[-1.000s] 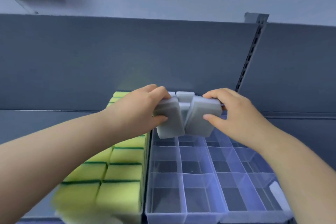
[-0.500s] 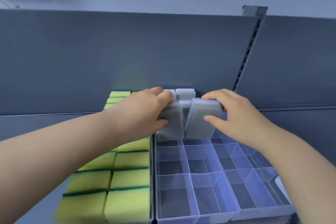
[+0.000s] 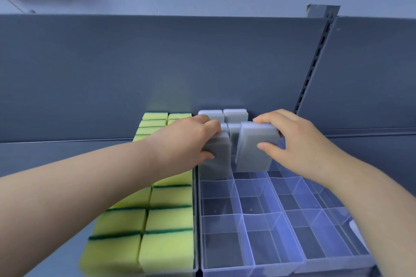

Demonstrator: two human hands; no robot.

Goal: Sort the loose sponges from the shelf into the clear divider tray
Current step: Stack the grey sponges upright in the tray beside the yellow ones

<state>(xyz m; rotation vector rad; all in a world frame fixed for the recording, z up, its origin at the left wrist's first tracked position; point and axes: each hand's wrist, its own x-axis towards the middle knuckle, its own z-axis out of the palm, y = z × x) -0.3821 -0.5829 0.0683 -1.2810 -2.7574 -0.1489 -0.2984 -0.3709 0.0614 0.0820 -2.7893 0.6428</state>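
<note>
Grey shelf backing (image 3: 157, 74) ahead; my left hand (image 3: 186, 139) and right hand (image 3: 299, 141) each pinch a grey sponge, left sponge (image 3: 217, 159) and right sponge (image 3: 256, 148), upright over the clear divider tray (image 3: 258, 263)'s far compartments; next, I'd press both down squarely.

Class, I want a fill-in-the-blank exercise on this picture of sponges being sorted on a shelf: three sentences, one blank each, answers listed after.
1. Each hand holds one sponge of the colour ____: left hand, right hand.
2. The yellow sponges have a thin layer coloured ____.
3. The near compartments of the clear divider tray hold ____ sponges.

Answers: grey; green; no
</note>
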